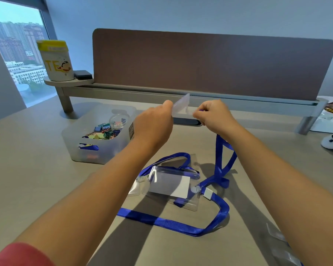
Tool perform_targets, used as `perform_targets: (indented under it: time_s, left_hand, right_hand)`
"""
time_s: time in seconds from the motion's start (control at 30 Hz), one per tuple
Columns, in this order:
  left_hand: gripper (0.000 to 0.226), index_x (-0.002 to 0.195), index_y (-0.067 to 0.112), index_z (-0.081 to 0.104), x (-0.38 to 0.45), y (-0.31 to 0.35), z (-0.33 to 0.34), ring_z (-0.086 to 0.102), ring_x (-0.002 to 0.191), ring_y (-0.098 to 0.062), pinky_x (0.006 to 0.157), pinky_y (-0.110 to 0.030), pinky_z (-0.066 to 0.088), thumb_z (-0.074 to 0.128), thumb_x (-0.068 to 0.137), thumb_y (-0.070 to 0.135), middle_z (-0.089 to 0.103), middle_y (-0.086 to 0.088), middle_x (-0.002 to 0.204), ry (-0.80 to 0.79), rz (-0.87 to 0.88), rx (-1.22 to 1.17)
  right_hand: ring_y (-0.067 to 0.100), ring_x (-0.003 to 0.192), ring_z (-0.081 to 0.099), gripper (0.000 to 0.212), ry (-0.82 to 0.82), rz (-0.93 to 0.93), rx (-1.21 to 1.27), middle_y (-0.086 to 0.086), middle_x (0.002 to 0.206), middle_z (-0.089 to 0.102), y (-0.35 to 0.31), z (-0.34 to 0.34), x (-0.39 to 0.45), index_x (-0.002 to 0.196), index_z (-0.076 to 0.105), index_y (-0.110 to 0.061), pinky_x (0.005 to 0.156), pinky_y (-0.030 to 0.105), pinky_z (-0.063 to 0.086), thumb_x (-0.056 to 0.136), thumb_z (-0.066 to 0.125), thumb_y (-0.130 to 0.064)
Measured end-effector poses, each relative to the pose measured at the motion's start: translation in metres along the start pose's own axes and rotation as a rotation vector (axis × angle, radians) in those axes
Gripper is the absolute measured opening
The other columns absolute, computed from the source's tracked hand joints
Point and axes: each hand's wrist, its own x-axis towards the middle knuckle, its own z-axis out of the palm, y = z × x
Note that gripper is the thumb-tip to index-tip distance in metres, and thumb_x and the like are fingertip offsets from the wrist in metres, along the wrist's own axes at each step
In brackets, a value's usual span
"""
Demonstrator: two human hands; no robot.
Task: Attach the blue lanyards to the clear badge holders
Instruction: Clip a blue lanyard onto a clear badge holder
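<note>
While a clear badge holder (180, 106) is pinched in the left hand (154, 125), a blue lanyard (222, 154) is held by the closed right hand (212, 117); next, its clip must be hooked on.

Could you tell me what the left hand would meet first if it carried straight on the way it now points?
Probably the brown desk divider: the left hand points away over the desk, though depth is unclear.

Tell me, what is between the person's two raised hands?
In the head view, a clear badge holder spans the gap between the left hand and the right hand.
</note>
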Motion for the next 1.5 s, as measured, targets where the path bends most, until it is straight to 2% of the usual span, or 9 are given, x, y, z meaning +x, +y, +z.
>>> perform_targets:
  time_s: [0.07, 0.17, 0.3, 0.53, 0.83, 1.0, 1.13, 1.4, 1.5]
  left_hand:
    - [0.026, 0.111, 0.004, 0.05, -0.001, -0.003, 0.009, 0.063, 0.094, -0.03, 0.065, -0.031, 0.047, 0.042, 0.094, 0.022, 0.062, -0.019, 0.115, -0.073, -0.182, -0.052]
    - [0.025, 0.111, 0.004, 0.049, -0.007, -0.007, 0.017, 0.058, 0.09, -0.031, 0.063, -0.032, 0.039, 0.036, 0.096, 0.02, 0.062, -0.02, 0.113, -0.121, -0.276, -0.11]
    - [0.023, 0.106, 0.004, 0.049, -0.014, -0.003, 0.024, 0.048, 0.073, -0.024, 0.063, -0.033, 0.04, 0.035, 0.096, 0.019, 0.063, -0.022, 0.106, -0.236, -0.271, -0.152]
    - [0.026, 0.115, 0.006, 0.047, -0.025, 0.014, 0.031, 0.053, 0.081, -0.026, 0.066, -0.029, 0.038, 0.034, 0.097, 0.018, 0.061, -0.02, 0.113, -0.33, -0.207, -0.096]
    - [0.028, 0.12, 0.007, 0.046, -0.033, 0.019, 0.031, 0.059, 0.099, -0.034, 0.08, -0.037, 0.05, 0.034, 0.097, 0.018, 0.058, -0.018, 0.124, -0.38, -0.227, -0.077]
    - [0.028, 0.121, 0.007, 0.045, -0.031, 0.019, 0.028, 0.059, 0.101, -0.035, 0.083, -0.039, 0.051, 0.035, 0.097, 0.017, 0.058, -0.019, 0.124, -0.375, -0.238, -0.074]
    - [0.026, 0.112, 0.004, 0.048, -0.025, 0.016, 0.024, 0.058, 0.092, -0.033, 0.078, -0.038, 0.049, 0.033, 0.097, 0.018, 0.061, -0.021, 0.114, -0.344, -0.26, -0.129]
    - [0.023, 0.102, 0.003, 0.052, -0.012, -0.019, -0.006, 0.052, 0.087, -0.03, 0.076, -0.042, 0.052, 0.034, 0.096, 0.016, 0.057, -0.02, 0.103, -0.183, -0.467, -0.331]
    - [0.025, 0.107, 0.002, 0.052, -0.011, -0.045, -0.028, 0.046, 0.082, -0.019, 0.058, -0.023, 0.043, 0.034, 0.096, 0.016, 0.053, -0.014, 0.097, -0.121, -0.521, -0.328]
  right_hand:
    - [0.011, 0.061, 0.042, 0.016, 0.136, -0.064, -0.012, 0.005, 0.078, 0.049, 0.006, 0.003, -0.002, 0.095, 0.055, -0.006, 0.051, 0.016, 0.031, 0.094, 0.042, -0.016]
    - [0.01, 0.064, 0.041, 0.027, 0.166, -0.029, 0.059, 0.006, 0.092, 0.046, 0.021, -0.001, -0.002, 0.12, 0.043, -0.004, 0.055, 0.019, 0.034, 0.095, 0.038, -0.011]
    - [0.019, 0.076, 0.046, 0.045, -0.129, 0.105, -0.101, 0.006, 0.087, 0.049, 0.06, -0.007, -0.013, 0.132, 0.034, -0.006, 0.066, 0.028, 0.038, 0.089, 0.047, -0.006]
    - [0.018, 0.098, 0.045, 0.053, -0.66, 0.328, -0.324, 0.0, 0.107, 0.047, 0.098, 0.008, -0.053, 0.122, 0.046, -0.014, 0.081, 0.029, 0.039, 0.076, 0.07, -0.027]
    - [0.019, 0.085, 0.049, 0.024, -0.512, 0.202, -0.427, 0.006, 0.091, 0.054, 0.098, 0.021, -0.063, 0.103, 0.06, -0.005, 0.072, 0.026, 0.039, 0.086, 0.059, -0.022]
    - [0.023, 0.071, 0.047, 0.016, -0.391, 0.236, -0.486, 0.013, 0.077, 0.054, 0.092, 0.009, -0.053, 0.077, 0.053, -0.005, 0.053, 0.026, 0.033, 0.087, 0.055, -0.017]
    - [0.025, 0.07, 0.056, 0.022, -0.27, 0.276, -0.157, 0.014, 0.079, 0.062, 0.08, -0.01, -0.036, 0.066, 0.052, -0.009, 0.063, 0.031, 0.043, 0.088, 0.052, -0.008]
    - [0.018, 0.047, 0.024, 0.038, -0.137, 0.28, 0.299, 0.005, 0.055, 0.03, 0.026, 0.005, 0.001, 0.056, 0.033, -0.012, 0.047, 0.026, 0.022, 0.093, 0.037, -0.006]
    - [0.018, 0.048, 0.027, 0.034, -0.158, 0.268, 0.369, 0.007, 0.056, 0.035, -0.01, 0.028, 0.019, 0.058, 0.036, -0.01, 0.048, 0.026, 0.023, 0.09, 0.028, 0.001]
